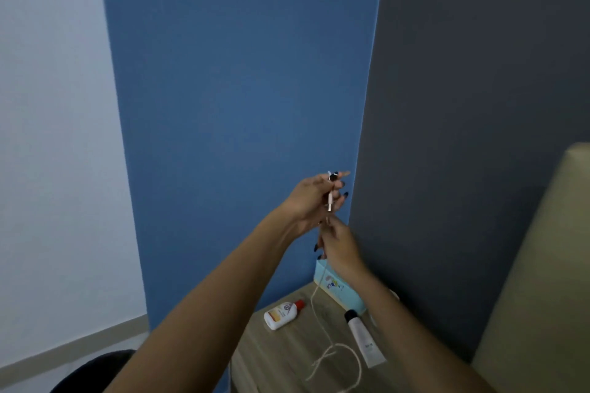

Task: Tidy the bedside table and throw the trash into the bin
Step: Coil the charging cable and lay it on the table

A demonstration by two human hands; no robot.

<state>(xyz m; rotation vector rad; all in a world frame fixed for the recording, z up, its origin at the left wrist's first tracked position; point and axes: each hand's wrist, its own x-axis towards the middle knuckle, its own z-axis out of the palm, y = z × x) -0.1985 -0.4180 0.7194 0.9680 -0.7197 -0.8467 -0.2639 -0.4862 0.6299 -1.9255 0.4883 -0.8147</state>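
Both hands are raised in front of the blue wall, above the wooden bedside table (287, 357). My left hand (311, 198) pinches the plug end of a white charging cable (319, 313), with the connector hanging between its fingers. Just below it, my right hand (335, 244) is closed around the same cable. From there the cable drops to the tabletop and lies there in a loose loop. On the table lie a small white bottle with a red cap (282, 314), a white tube with a black cap (364, 340) and a light blue box (335, 287) against the wall.
A beige padded headboard (539, 281) rises at the right of the table. A dark round object (95, 372) sits low at the left edge, on the floor side. The table stands in the corner of the blue and dark grey walls.
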